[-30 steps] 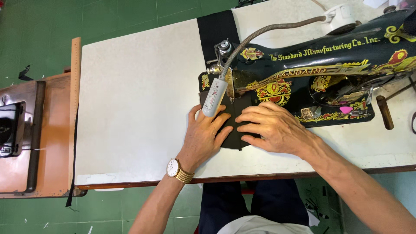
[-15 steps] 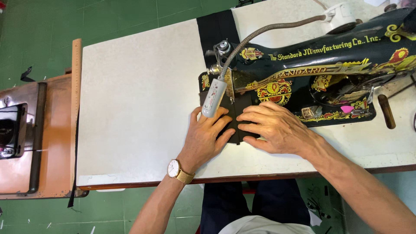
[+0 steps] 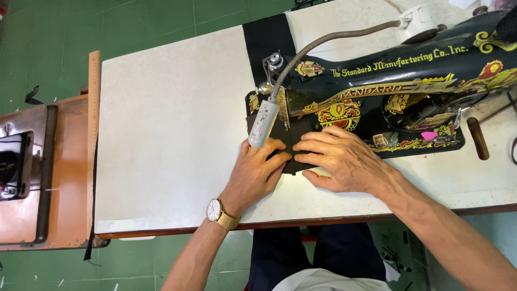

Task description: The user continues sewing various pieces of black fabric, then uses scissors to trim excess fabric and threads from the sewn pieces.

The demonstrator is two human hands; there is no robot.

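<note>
Head view: at frame centre, the left hand (image 3: 258, 172) and right hand (image 3: 342, 159) lie flat, fingers spread, grip released, pressing black fabric (image 3: 293, 141) on the white worktop (image 3: 172, 134) beneath the ornate black sewing machine (image 3: 388, 91) and its white lamp (image 3: 263, 123).

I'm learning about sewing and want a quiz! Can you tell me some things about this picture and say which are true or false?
1. Both hands press on a piece of black fabric. True.
2. The gold wristwatch with a white face is on the right hand. False: it is on the left hand's wrist.
3. The black sewing machine with gold decoration sits on a pale white tabletop. True.
4. The small white lamp on a bendy metal neck lies on the floor. False: it hangs over the fabric by the left hand.
</note>
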